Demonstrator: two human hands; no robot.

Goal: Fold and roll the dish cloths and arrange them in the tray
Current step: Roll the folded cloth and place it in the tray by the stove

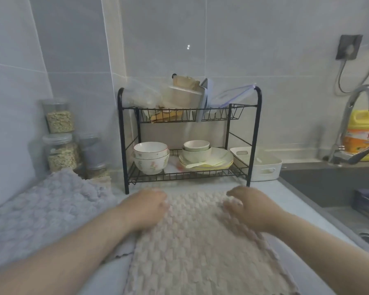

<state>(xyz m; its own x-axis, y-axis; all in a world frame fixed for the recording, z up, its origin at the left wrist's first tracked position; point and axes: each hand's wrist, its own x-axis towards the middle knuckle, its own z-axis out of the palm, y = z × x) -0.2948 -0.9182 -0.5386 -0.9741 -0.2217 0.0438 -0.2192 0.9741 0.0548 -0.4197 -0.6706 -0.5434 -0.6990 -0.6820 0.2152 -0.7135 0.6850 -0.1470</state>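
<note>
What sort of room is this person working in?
Most likely a home kitchen: a wire dish rack stacked with bowls stands against the tiled wall, a sink with a faucet sits at right, and the left hand and right hand grip a dish cloth.

One head-worn view — looking forward and down, close over the counter point(303, 211).
</note>
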